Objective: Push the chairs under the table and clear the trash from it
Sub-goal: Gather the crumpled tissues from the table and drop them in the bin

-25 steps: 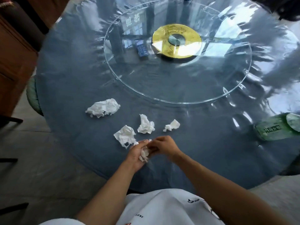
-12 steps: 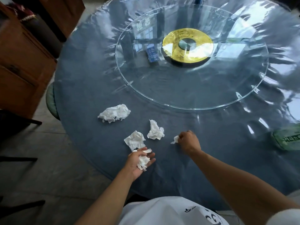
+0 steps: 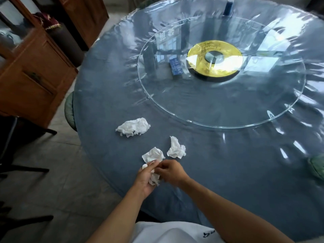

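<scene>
A round table (image 3: 219,172) with a blue cloth under clear plastic fills the view. Three crumpled white tissues lie near its front edge: a large one (image 3: 133,127), a middle one (image 3: 176,149) and one (image 3: 153,154) just beyond my fingers. My left hand (image 3: 145,178) is cupped around a wad of collected tissues (image 3: 154,179). My right hand (image 3: 169,171) meets it from the right, its fingers pinched at the wad; whether it still holds a scrap is hidden. A green chair seat (image 3: 70,111) pokes out from under the table's left edge.
A glass turntable (image 3: 219,118) with a gold hub (image 3: 214,61) sits mid-table, with a small blue box (image 3: 175,67) and a dark bottle (image 3: 228,7) on it. A green packet (image 3: 316,165) lies at the right edge. A wooden cabinet (image 3: 29,76) and dark chair legs (image 3: 22,169) stand left.
My right hand picked up the small tissue scrap on the right and carried it back to my left hand. The camera view shifted left and down.
</scene>
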`<state>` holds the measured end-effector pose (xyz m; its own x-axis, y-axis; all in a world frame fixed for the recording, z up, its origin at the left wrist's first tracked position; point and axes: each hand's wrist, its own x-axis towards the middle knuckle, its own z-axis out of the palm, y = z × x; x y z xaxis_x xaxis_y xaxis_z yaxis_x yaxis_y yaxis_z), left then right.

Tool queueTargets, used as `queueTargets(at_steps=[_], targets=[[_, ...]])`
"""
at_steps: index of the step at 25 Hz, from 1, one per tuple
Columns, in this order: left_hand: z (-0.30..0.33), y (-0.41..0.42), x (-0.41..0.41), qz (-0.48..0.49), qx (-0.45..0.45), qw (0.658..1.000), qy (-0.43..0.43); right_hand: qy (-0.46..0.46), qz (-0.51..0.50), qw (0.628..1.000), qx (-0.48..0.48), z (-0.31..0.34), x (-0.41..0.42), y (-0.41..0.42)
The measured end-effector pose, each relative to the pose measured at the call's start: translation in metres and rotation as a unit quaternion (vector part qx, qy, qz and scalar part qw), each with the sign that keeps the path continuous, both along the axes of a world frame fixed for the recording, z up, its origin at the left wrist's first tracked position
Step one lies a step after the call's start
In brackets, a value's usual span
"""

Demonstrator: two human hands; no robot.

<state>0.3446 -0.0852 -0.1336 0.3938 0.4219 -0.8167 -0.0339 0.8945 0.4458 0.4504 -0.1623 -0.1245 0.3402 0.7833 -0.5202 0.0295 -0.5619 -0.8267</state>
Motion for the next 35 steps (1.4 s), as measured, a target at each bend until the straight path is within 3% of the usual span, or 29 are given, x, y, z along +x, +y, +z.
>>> queueTargets(at_steps=[3, 5, 7, 11, 15, 18, 20, 23, 27, 29, 30, 32, 33, 35], targets=[[-0.005, 0.030, -0.012, 0.004, -0.015, 1.000, -0.011, -0.054, -0.052, 0.997, 0.000, -0.008, 0.011, 0.022], [-0.008, 0.053, -0.022, -0.006, -0.026, 1.000, -0.008, -0.208, -0.111, 0.971, -0.049, -0.016, 0.020, 0.037], [-0.011, 0.075, -0.036, -0.011, -0.038, 0.999, -0.011, -0.306, -0.095, 0.939, -0.126, -0.032, 0.027, 0.049], [-0.019, 0.113, -0.062, -0.032, -0.057, 0.998, -0.016, -0.329, -0.059, 0.917, -0.218, -0.060, 0.024, 0.060], [-0.022, 0.139, -0.076, -0.067, -0.064, 0.995, -0.025, -0.292, -0.158, 0.914, -0.235, -0.056, 0.008, 0.061], [-0.018, 0.144, -0.074, -0.089, -0.060, 0.994, -0.033, -0.217, -0.286, 0.925, -0.127, -0.029, -0.015, 0.081], [-0.017, 0.145, -0.069, -0.089, -0.060, 0.993, -0.045, -0.131, -0.291, 0.946, -0.055, -0.012, -0.036, 0.103], [-0.005, 0.142, -0.065, -0.126, -0.060, 0.988, -0.072, -0.013, -0.261, 0.965, -0.032, 0.001, -0.068, 0.125], [-0.004, 0.140, -0.071, -0.136, -0.030, 0.989, -0.057, 0.140, -0.270, 0.953, -0.017, -0.002, -0.089, 0.128], [-0.011, 0.140, -0.075, -0.120, -0.020, 0.992, -0.032, 0.171, -0.275, 0.946, 0.008, -0.002, -0.088, 0.124], [-0.014, 0.140, -0.076, -0.109, -0.017, 0.994, -0.026, 0.134, -0.270, 0.953, 0.008, -0.003, -0.084, 0.119], [-0.013, 0.139, -0.078, -0.087, -0.007, 0.996, 0.006, -0.060, -0.227, 0.971, -0.036, -0.007, -0.071, 0.109], [-0.012, 0.137, -0.079, -0.080, -0.005, 0.997, 0.019, -0.163, -0.170, 0.969, -0.074, -0.009, -0.064, 0.101], [-0.013, 0.135, -0.082, -0.069, -0.011, 0.997, 0.021, -0.278, -0.036, 0.946, -0.160, -0.016, -0.052, 0.087]])
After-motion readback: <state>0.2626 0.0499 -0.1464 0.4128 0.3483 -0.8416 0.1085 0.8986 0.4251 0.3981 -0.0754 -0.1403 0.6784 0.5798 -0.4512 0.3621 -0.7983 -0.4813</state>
